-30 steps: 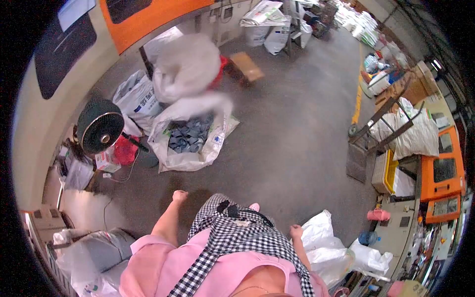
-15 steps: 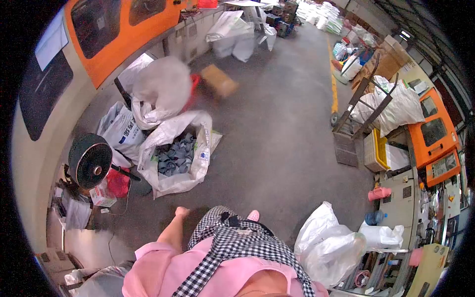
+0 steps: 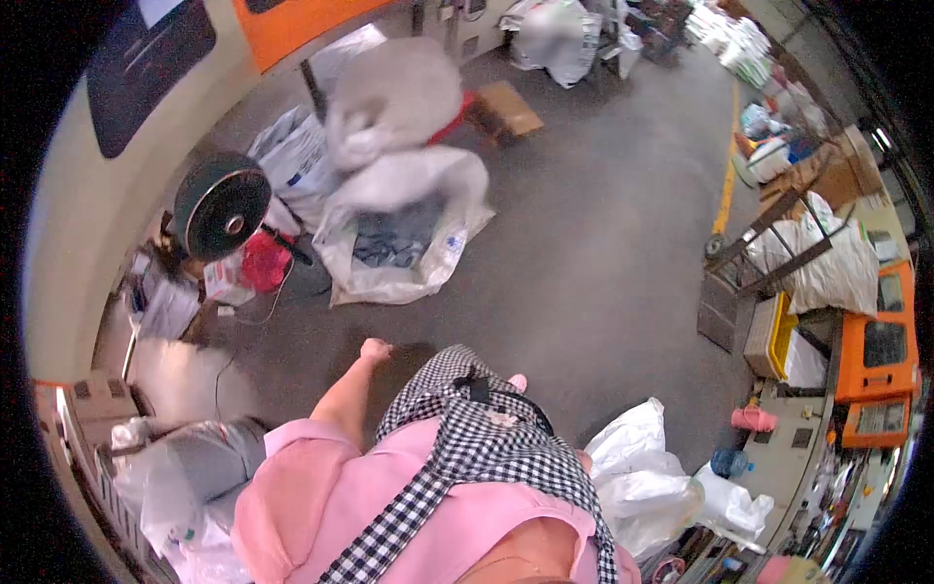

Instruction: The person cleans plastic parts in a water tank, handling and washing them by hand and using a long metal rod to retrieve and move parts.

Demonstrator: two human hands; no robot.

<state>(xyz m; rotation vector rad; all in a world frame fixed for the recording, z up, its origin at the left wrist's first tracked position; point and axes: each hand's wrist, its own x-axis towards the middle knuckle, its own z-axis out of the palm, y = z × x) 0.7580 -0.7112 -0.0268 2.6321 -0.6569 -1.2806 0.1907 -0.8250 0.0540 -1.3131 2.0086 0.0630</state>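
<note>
My left hand [image 3: 377, 349] hangs in front of my body, left of the checked apron [image 3: 506, 428], over the grey floor. Its fingers look loosely curled, and nothing shows in them. Nearest ahead of it stands an open white woven sack [image 3: 452, 258] with its rim rolled out. Inside lie many grey-blue pieces [image 3: 394, 238], too blurred to name. My right hand cannot be made out; that side is hidden behind my body and apron. White plastic bags [image 3: 632, 472] are on the right, close to my apron.
A black fan [image 3: 224, 207] stands at left, with a cable trailing on the floor. Behind the open sack are a full pale sack [image 3: 394, 97] and a cardboard piece [image 3: 506, 109]. At right are a hand truck [image 3: 720, 307], a yellow crate [image 3: 780, 336] and an orange machine [image 3: 883, 341].
The view has moved forward and turned left; the open sack and fan now appear higher and further right. My left hand still hangs at my side, slightly higher in view.
</note>
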